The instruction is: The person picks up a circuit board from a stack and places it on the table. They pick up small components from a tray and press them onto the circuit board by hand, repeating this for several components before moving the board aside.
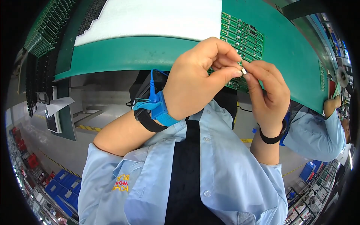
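My left hand (200,71) is closed in a pinch, its thumb and index fingertip almost meeting my right hand's fingers. Between the fingertips sits a small white piece with a dark edge (243,71), too tiny to name. The thumb and forefinger of my right hand (270,86) close around this piece. Whatever the left fingertips grip is too small to make out. Both hands are above a panel of green circuit boards (255,44) in several strips with small components, which they partly cover. A blue wrist strap (162,111) with a cord is on my left wrist.
The green mat (150,52) covers the bench. A white foam sheet (157,18) lies left of the boards. Upright boards (48,28) fill a black rack at far left. A co-worker's sleeve (317,131) is at right, with another board (321,75) near the mat's edge.
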Available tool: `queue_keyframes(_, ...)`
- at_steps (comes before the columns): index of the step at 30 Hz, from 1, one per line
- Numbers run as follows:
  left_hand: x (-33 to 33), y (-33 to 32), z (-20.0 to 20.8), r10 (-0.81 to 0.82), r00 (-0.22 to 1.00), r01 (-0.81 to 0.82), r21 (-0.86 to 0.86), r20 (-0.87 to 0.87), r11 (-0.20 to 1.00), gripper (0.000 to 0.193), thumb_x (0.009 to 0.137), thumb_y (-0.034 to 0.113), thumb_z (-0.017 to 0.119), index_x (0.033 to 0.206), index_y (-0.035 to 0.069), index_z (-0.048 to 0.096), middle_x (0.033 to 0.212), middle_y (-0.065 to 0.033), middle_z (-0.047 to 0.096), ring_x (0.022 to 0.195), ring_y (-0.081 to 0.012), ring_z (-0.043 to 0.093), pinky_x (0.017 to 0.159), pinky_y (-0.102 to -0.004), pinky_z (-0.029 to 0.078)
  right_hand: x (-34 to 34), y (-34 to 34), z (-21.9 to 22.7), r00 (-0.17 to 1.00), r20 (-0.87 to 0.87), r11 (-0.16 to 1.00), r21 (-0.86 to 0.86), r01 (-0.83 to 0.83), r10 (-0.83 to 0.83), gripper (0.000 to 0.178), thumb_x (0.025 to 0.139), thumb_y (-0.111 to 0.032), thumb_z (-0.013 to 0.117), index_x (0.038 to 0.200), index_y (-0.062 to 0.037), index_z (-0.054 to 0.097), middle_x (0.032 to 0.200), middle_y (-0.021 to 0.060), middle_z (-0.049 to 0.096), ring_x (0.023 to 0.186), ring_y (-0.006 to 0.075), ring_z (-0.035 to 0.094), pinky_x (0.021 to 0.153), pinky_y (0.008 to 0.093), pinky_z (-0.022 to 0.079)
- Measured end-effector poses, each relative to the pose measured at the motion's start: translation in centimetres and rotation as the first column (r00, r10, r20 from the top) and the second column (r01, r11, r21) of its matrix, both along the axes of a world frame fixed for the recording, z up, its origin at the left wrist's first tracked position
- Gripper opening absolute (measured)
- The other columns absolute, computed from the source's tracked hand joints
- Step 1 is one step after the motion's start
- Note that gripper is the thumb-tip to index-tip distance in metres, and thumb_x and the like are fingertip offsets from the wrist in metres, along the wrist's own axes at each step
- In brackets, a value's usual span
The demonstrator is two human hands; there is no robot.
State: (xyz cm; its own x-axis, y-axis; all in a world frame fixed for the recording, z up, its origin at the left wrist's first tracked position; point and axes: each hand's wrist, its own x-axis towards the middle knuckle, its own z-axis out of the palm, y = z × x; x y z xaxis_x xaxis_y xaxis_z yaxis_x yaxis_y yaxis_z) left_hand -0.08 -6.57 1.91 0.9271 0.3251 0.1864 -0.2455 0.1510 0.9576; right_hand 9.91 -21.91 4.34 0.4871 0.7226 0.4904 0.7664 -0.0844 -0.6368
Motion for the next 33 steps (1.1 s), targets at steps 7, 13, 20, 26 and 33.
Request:
queue_keyframes(7, 0.1, -0.5, -0.3, 0.033, 0.999, -0.031, 0.043, -0.031, 0.999, 0.02, 0.09, -0.008, 0.06, 0.107, -0.003, 0.054, 0.101, -0.0109, 0.065, 0.096, -0.0151, 0.064, 0.087, -0.026, 0.052, -0.3, 0.1, 0.0, 0.996, 0.081, 0.993, -0.115, 0.031, -0.022, 0.018, 0.08, 0.008, 0.068, 0.097, 0.0025, 0.067, 0.096, 0.0103, 0.068, 0.082, 0.0156, 0.062, 0.072, 0.0252, 0.049)
queue_keyframes(13, 0.1, -0.6, -0.2, 0.024, 0.999, -0.022, -0.079, 0.025, 0.997, 0.014, 0.093, -0.009, 0.052, 0.107, -0.004, 0.054, 0.107, -0.0144, 0.065, 0.103, -0.0176, 0.063, 0.091, -0.0282, 0.052, -0.1, 0.6, -0.7, 0.991, -0.064, 0.991, 0.045, 0.122, -0.119, 0.018, 0.077, 0.0, 0.075, 0.093, -0.0015, 0.068, 0.087, 0.0072, 0.07, 0.073, 0.0144, 0.065, 0.066, 0.0246, 0.051)
queue_keyframes(20, -0.5, -0.1, -0.1, 0.081, 0.984, -0.129, 0.326, 0.157, 0.936, 0.02, 0.09, -0.002, 0.058, 0.11, 0.0, 0.059, 0.112, -0.014, 0.065, 0.109, -0.0222, 0.062, 0.095, -0.0339, 0.049, 1.0, -0.2, -0.1, 0.946, -0.266, 0.972, 0.096, 0.215, -0.183, 0.016, 0.079, -0.002, 0.075, 0.094, -0.0002, 0.068, 0.087, 0.0058, 0.07, 0.074, 0.0096, 0.063, 0.068, 0.0225, 0.051)
queue_keyframes(26, 0.1, 1.0, -2.2, 0.104, 0.969, -0.243, 0.784, 0.224, 0.571, 0.024, 0.084, 0.008, 0.066, 0.108, 0.007, 0.065, 0.115, -0.0097, 0.064, 0.114, -0.028, 0.059, 0.097, -0.0395, 0.045, 7.4, -0.8, 0.5, 0.926, -0.118, 0.927, -0.167, 0.337, -0.358, 0.015, 0.086, -0.008, 0.07, 0.097, 0.0014, 0.067, 0.086, 0.0046, 0.069, 0.077, 0.0083, 0.063, 0.07, 0.0226, 0.05)
queue_keyframes(33, 0.3, 0.9, -3.2, 0.095, 0.96, -0.279, 0.885, 0.262, 0.372, 0.024, 0.082, 0.013, 0.068, 0.106, 0.01, 0.066, 0.117, -0.0056, 0.063, 0.117, -0.0265, 0.056, 0.1, -0.041, 0.041, 9.8, 1.6, 0.3, 0.989, 0.113, 0.875, -0.466, 0.133, -0.091, 0.018, 0.089, -0.01, 0.066, 0.101, 0.0029, 0.065, 0.088, 0.0085, 0.069, 0.077, 0.0142, 0.065, 0.069, 0.0268, 0.05)
